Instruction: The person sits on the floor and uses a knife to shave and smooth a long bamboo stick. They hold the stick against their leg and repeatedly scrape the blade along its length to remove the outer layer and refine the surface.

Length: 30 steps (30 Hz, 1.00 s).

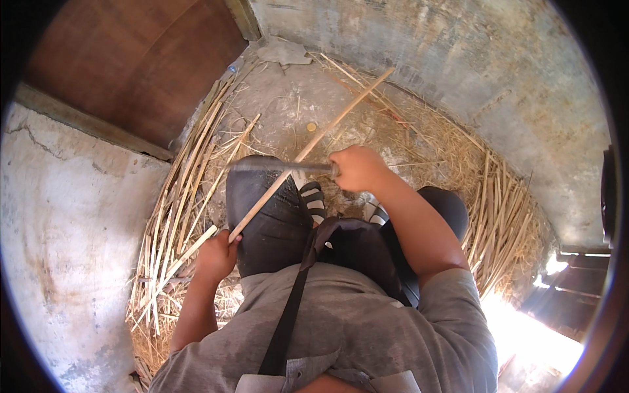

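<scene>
My left hand [215, 254] grips the near end of a long pale bamboo stick [341, 114]. The stick slants up and to the right, across my dark-trousered knee [262, 216], toward the grey wall. My right hand [357, 168] is closed on the handle of a long knife [275, 167]. Its grey blade lies level, pointing left, and crosses the stick just above my knee. I sit with legs bent, striped sandals [313, 200] showing between them.
Split bamboo strips [173, 216] are heaped on the left and more [501, 216] on the right, with shavings over the concrete floor. A brown wooden door [137, 65] stands at the upper left. Rough plaster walls [65, 229] close in on both sides.
</scene>
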{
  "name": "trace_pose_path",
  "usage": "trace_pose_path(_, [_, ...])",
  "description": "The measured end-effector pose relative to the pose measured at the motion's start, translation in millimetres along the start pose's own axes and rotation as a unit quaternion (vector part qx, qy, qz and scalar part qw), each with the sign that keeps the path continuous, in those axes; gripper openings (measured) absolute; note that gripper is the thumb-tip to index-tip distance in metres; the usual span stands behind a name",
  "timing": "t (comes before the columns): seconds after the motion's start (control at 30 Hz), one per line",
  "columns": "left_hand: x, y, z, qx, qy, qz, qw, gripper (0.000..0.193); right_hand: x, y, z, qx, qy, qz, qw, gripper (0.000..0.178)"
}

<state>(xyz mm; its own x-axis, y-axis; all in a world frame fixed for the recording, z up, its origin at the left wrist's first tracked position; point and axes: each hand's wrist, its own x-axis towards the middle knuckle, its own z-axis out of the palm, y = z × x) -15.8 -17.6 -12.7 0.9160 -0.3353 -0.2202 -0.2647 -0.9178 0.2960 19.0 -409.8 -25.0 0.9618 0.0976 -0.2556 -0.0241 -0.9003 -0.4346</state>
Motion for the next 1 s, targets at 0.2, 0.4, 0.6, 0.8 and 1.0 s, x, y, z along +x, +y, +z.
trace_pose_path(0.2, [4.2,-3.9,1.6,0.019,0.013,0.007,1.000,0.035,25.3,64.2,3.4,0.098,0.030,0.035,0.994,0.037])
trace_pose_path(0.4, [3.8,-0.6,-2.0,0.010,-0.010,-0.005,1.000,0.034,13.7,37.7,3.6,0.082,0.029,0.032,0.996,0.038])
trace_pose_path(0.6, [7.0,-5.2,-4.9,0.002,0.001,0.020,1.000,0.033,13.1,13.9,15.3,0.046,-0.070,-0.050,0.995,0.041])
trace_pose_path(0.8, [13.7,-6.0,-2.4,-0.008,0.013,0.038,0.999,0.033,19.0,19.8,9.9,0.064,-0.074,-0.060,0.993,0.041])
trace_pose_path(1.0, [13.4,-0.5,-12.9,0.010,-0.030,0.018,0.999,0.034,1.7,-17.5,16.8,-0.007,-0.041,-0.096,0.995,0.029])
